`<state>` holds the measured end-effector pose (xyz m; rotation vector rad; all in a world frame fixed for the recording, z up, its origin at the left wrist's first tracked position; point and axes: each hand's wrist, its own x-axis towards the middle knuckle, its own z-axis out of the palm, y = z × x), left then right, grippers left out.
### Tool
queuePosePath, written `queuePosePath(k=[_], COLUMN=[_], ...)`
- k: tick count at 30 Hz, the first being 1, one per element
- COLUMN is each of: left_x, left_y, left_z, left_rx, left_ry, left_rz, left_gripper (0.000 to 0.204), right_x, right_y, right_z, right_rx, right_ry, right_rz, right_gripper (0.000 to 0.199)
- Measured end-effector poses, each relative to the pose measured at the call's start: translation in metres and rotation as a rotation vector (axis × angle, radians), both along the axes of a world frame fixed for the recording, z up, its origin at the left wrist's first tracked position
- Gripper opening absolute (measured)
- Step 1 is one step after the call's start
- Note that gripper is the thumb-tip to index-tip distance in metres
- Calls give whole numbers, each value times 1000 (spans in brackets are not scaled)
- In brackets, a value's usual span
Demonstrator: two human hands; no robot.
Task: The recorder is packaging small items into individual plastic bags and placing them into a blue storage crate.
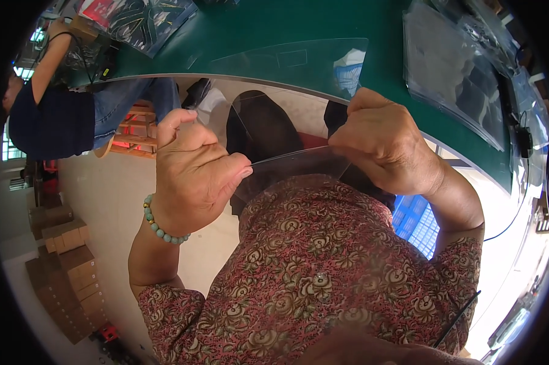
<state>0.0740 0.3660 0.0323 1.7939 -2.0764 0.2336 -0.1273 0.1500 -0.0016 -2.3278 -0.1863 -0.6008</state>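
My left hand [198, 167] pinches a clear plastic sheet [296, 165] between thumb and curled fingers. A bracelet of pale green beads circles that wrist. My right hand [381, 137] is closed on the sheet's other side, its fingertips partly hidden. Between the hands runs a straight, bright edge or crease, just in front of my patterned shirt. Another clear film [256, 58], with a faint rectangle on it, spreads over the green table edge beyond my hands. Whether it is part of the held sheet, I cannot tell.
On the green table [250, 24], a stack of clear plastic sheets [451, 79] lies at right and bagged dark parts [143, 24] at far left. A co-worker's arm [48, 64] reaches in there. Below are a wooden stool [134, 131], a blue crate [413, 222] and cardboard boxes [73, 274].
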Motion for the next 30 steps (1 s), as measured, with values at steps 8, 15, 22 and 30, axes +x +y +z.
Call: queuePosePath(k=[8, 15, 22, 30], left_x=[-7, 0, 39, 24], left_y=[-1, -7, 5, 43], left_z=[-3, 29, 69, 48], left_rx=[-50, 79, 363, 57], left_ry=[-51, 41, 276, -99], left_rz=[28, -96, -265, 83], left_gripper=[10, 30, 52, 16], right_x=[14, 15, 16, 40], right_y=[20, 49, 36, -5], right_z=[19, -3, 12, 15], right_rx=[-224, -258, -546, -470], right_ry=[13, 7, -324, -374], right_rz=[-27, 16, 402, 206], right_gripper=[31, 31, 25, 18])
